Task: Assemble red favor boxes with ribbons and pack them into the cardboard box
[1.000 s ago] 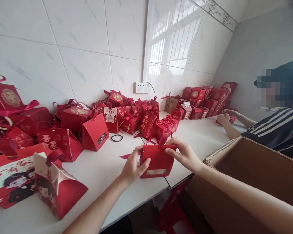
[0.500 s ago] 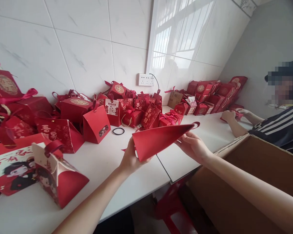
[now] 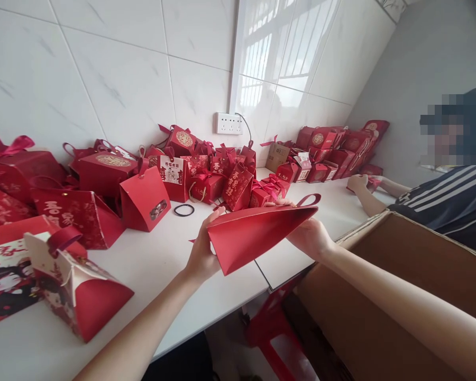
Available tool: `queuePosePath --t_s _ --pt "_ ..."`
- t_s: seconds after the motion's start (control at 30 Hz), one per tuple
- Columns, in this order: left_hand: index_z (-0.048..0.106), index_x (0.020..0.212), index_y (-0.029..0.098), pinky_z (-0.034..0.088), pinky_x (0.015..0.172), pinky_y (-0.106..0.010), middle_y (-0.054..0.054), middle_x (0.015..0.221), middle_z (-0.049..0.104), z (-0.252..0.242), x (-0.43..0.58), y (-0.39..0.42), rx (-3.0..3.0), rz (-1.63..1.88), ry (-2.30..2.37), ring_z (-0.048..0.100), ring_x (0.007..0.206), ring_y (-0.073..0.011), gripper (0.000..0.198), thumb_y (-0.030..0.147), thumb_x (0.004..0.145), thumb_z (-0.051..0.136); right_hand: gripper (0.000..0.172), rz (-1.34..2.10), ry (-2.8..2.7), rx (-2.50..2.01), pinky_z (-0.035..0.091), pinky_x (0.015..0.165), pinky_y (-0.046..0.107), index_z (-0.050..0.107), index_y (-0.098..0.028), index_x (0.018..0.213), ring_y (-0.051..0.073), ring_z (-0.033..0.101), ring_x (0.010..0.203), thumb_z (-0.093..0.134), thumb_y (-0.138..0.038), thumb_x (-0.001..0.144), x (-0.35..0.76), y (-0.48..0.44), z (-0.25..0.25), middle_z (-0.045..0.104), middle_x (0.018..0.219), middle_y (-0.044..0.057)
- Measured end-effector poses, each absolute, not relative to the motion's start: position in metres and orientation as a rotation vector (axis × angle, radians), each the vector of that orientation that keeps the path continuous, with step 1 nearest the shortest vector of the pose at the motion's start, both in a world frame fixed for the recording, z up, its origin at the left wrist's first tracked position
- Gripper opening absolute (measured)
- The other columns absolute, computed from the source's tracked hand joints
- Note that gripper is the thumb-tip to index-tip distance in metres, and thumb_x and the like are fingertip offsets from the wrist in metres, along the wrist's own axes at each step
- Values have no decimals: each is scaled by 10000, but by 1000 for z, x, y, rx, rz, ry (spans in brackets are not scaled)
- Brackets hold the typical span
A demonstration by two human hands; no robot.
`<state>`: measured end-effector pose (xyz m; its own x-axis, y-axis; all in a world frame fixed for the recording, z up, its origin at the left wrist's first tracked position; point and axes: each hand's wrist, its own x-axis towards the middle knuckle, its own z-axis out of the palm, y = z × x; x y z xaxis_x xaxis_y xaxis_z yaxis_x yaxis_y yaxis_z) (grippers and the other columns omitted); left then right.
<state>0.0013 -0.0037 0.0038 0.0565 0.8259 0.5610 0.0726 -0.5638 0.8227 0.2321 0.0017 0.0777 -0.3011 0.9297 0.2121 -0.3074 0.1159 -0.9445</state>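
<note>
A red gift box [image 3: 257, 233] with a ribbon loop at its narrow end is held up over the front edge of the table. My left hand [image 3: 202, 251] grips its wide end, the fingers partly hidden behind it. At the narrow end, my right hand [image 3: 311, 235] holds the far side, its fingertips showing above the top edge near the ribbon. On the white table [image 3: 162, 286] to the left stand a red and cream box [image 3: 83, 291] with a ribbon and a red box [image 3: 145, 198] with a small window. A black ring [image 3: 183, 210] lies behind the held box.
Many red gift boxes [image 3: 206, 185] crowd the wall side, with another stack [image 3: 333, 148] at the back right. An open cardboard carton [image 3: 381, 296] stands at right, by a red stool [image 3: 277, 338]. A co-worker [image 3: 444, 201] handles a red item beyond it.
The held box has turned slightly and come a little lower. My right hand has moved further behind its narrow end, with fingertips now over the top edge. The view has shifted slightly right.
</note>
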Motion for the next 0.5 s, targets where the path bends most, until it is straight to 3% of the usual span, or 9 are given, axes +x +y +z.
queuePosePath --t_s 0.17,0.3,0.5 --pt "304 1332 302 466 937 -462 -91 1433 320 4 0 -5 1764 1516 875 349 1288 -317 802 376 649 717 152 1400 -1303 -737 440 872 411 613 -253 867 209 576 927 562 -303 732 230 1 79 632 990 15" --pt "323 1312 249 511 855 -434 -131 1364 388 11 2 -7 1768 1515 875 415 1225 -325 792 369 635 718 68 1426 -1241 -702 469 808 358 640 -249 773 168 564 816 609 -269 716 230 0 78 614 802 -11" --pt "356 1253 226 539 741 -385 -99 1126 541 21 5 -11 1799 1513 884 556 1013 -278 748 343 611 723 91 1492 -1236 -659 476 789 341 662 -239 796 169 550 869 631 -282 721 230 1 77 627 895 -6"
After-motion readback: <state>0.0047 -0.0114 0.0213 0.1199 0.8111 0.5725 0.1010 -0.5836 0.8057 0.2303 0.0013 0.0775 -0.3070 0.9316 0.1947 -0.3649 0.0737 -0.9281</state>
